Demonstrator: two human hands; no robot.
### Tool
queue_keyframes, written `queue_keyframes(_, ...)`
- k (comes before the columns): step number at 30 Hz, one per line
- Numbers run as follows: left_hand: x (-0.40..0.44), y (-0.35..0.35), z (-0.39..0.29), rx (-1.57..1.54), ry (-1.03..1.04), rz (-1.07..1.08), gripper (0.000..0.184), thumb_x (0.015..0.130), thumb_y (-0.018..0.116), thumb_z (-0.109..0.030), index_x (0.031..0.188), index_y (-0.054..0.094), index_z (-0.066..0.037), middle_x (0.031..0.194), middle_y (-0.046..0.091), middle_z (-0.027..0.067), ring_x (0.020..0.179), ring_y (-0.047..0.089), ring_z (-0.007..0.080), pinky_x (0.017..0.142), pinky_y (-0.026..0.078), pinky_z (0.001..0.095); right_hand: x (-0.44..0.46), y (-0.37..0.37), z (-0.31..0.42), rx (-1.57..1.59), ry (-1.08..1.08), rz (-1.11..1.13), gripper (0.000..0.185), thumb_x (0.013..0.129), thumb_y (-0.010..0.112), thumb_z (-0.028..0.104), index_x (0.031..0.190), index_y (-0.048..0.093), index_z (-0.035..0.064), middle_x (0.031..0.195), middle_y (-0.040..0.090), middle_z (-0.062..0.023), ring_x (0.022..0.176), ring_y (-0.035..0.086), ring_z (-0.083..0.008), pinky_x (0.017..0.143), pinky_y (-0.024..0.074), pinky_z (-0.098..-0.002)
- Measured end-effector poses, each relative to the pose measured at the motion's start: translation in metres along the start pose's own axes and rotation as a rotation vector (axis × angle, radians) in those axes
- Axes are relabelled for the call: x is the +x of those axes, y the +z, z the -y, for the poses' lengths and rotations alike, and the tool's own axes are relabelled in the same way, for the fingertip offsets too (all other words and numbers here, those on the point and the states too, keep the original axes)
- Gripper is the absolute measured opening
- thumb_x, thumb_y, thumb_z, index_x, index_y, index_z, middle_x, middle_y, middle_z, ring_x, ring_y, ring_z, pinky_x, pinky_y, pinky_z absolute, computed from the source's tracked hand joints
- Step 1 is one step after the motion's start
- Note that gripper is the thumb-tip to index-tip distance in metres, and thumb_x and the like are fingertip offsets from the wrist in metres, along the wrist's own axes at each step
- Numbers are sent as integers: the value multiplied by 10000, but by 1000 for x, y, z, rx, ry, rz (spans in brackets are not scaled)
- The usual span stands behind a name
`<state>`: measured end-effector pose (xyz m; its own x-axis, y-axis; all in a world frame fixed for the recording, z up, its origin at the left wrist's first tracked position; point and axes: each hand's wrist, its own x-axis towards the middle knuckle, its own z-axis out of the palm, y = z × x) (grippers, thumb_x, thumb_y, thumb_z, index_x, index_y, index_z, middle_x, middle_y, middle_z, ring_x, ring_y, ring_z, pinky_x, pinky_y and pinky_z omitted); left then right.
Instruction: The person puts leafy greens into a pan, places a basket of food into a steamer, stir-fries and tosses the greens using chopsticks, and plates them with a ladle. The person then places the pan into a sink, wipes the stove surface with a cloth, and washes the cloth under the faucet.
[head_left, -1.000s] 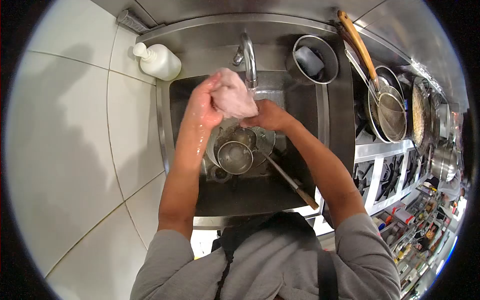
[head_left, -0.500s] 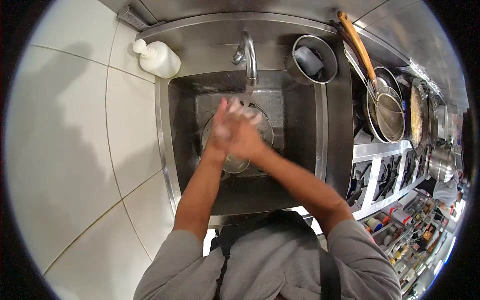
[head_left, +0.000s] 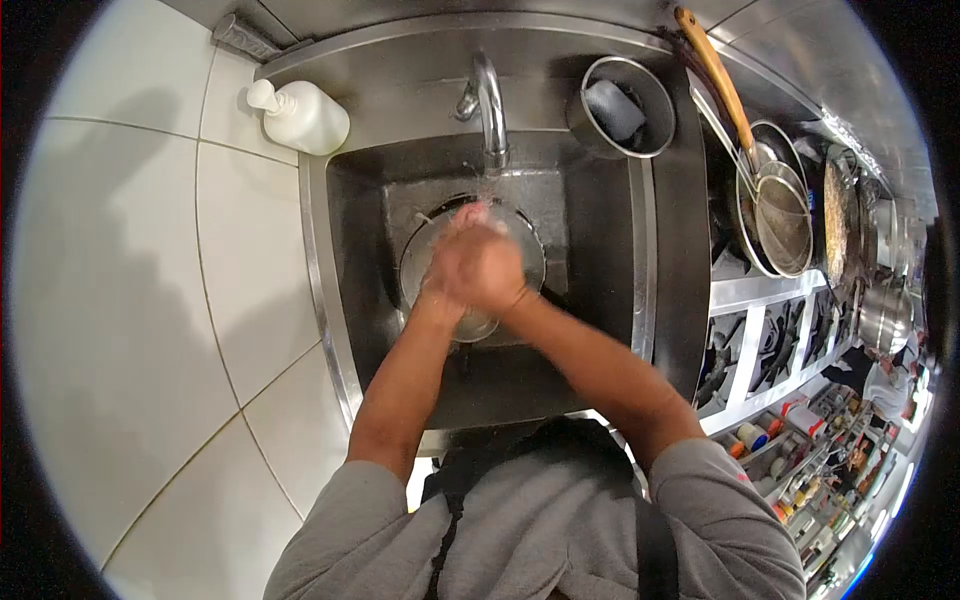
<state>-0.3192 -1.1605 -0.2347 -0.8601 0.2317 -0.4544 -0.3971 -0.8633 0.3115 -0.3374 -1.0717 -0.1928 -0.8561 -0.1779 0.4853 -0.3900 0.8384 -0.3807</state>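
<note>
Over the sink point(head_left: 600, 300), my left hand point(head_left: 446, 272) and my right hand point(head_left: 496, 262) are pressed together, the right one lying over the left. Motion smears the fingers of both, and no object shows between them. Just beyond them is the spout of a curved metal faucet point(head_left: 491, 115), with water below it near the fingertips. A round metal bowl point(head_left: 541, 262) sits in the sink underneath, mostly covered by my hands and wrists.
A white pump bottle point(head_left: 308, 118) stands at the sink's back left corner. At the back right, a metal pot point(head_left: 655, 120) contains a grey pad point(head_left: 614, 110). Farther right are a wooden-handled strainer point(head_left: 783, 220) and stove burners point(head_left: 775, 340). White tiles point(head_left: 120, 300) line the left.
My hands have shifted against each other; the left hand's raised fingers are now largely covered by the right. The view has moved slightly, and the bottle and faucet appear a little farther left.
</note>
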Motion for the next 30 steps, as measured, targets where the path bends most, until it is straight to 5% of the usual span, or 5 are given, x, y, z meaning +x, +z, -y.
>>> queue_keyframes(4, 1, 21, -20, -52, -342, -55, 316, 1018, 564, -286, 1198, 644, -38, 1147, 693, 64, 1055, 646, 197, 966, 509, 390, 20, -25, -46, 344, 299, 281, 197, 869, 666, 224, 756, 696, 66, 772, 665, -178, 715, 644, -387, 651, 518, -457)
queue_keyframes(9, -40, 4, -116, 1349, 295, -185, 179, 974, 635, -77, 1125, 673, 12, 1028, 703, 44, 950, 644, 121, 890, 498, 258, 23, -85, -76, 187, 49, 453, 180, 865, 683, 248, 865, 742, 79, 1055, 725, -108, 917, 693, -307, 829, 501, -459)
queue_keyframes(20, -135, 55, -177, 1397, 698, -115, 174, 991, 617, -67, 1130, 686, 13, 1088, 695, 91, 996, 656, 175, 914, 499, 313, 61, -182, -104, 52, 120, 575, 198, 814, 714, 169, 995, 733, 90, 946, 704, -122, 887, 678, -322, 820, 496, -447)
queue_keyframes(27, -14, 41, -98, -440, -136, 387, 376, 1046, 512, -381, 1241, 627, -82, 1209, 682, 65, 1145, 633, 251, 1036, 482, 457, 82, -119, -56, 974, 560, 230, 279, 892, 611, 78, 1148, 671, -17, 991, 730, -140, 908, 671, -182, 805, 546, -344)
queue_keyframes(30, 11, 87, -48, -74, 33, 18, 384, 1034, 538, -439, 1174, 625, -92, 1155, 670, 64, 1128, 630, 231, 1015, 500, 422, 46, -91, 32, 530, 123, 284, 316, 887, 663, 301, 1014, 711, 15, 932, 714, -213, 863, 700, -340, 768, 554, -428)
